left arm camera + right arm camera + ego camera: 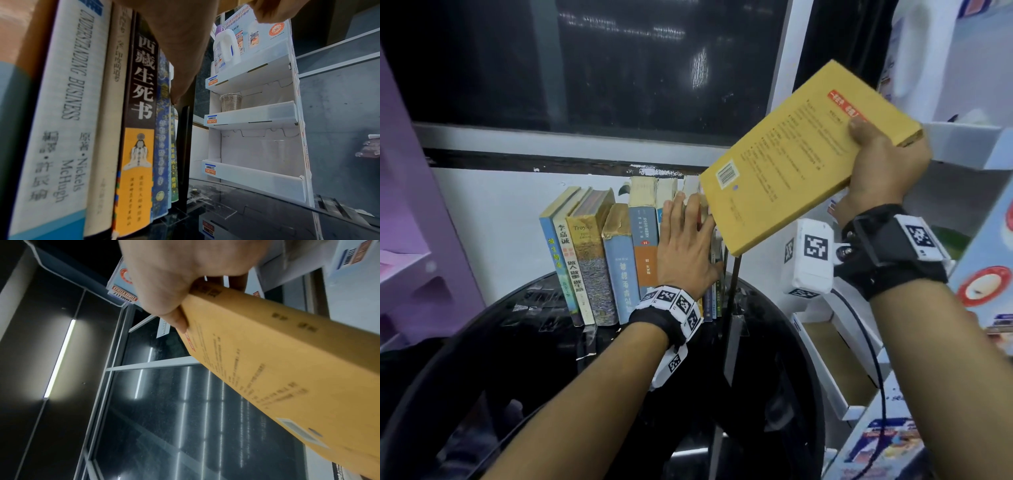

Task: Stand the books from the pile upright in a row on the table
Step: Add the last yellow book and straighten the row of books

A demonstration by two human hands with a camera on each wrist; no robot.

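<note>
A row of upright books (599, 260) stands on the black round table (544, 370) against the white wall. My left hand (685, 240) lies flat against the spines at the row's right end, fingers straight. In the left wrist view those spines (139, 113) fill the left half, with a black bookend (183, 154) beside the last one. My right hand (876, 164) grips a yellow book (801, 157) by its top corner, thumb on the back cover, tilted in the air above the row's right end. The right wrist view shows the same yellow book (287, 369) pinched by my thumb.
A white cardboard display shelf (252, 113) stands right of the table, holding a white bottle (226, 47) and a clear plastic cup (231, 102). A dark window (619, 68) is behind the books. A purple shelf unit (410, 205) stands at the left.
</note>
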